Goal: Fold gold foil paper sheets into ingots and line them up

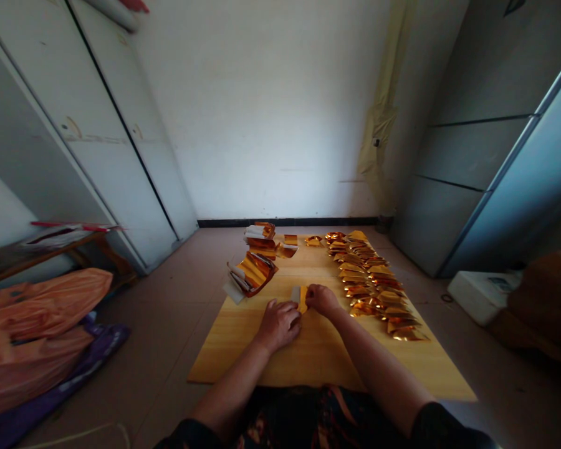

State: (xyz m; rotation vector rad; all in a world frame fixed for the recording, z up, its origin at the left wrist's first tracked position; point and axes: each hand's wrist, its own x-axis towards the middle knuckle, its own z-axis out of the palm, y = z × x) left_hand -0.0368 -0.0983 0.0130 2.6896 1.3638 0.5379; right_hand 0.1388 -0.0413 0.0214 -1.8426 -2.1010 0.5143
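Note:
A small sheet of gold foil paper (pixel 303 298), with a grey-white strip on its left side, lies on the wooden board in front of me, partly folded. My left hand (pixel 279 325) is at its lower left edge, fingers curled and pressed together against the paper. At the right edge my right hand (pixel 322 300) pinches the paper between thumb and fingers. To the right, folded gold foil pieces (pixel 355 274) lie in two overlapping rows. Up and left of my hands sits a fanned stack of gold foil sheets (pixel 255 271) with pale backs.
The wooden board (pixel 243 349) carries everything. At its far side are more foil sheets (pixel 260 240) and a single folded piece (pixel 313 241). Cabinets (pixel 121 125) stand left, a refrigerator (pixel 467 149) right. Orange and purple bags (pixel 47 324) and a white foam box (pixel 477 296) lie on the floor.

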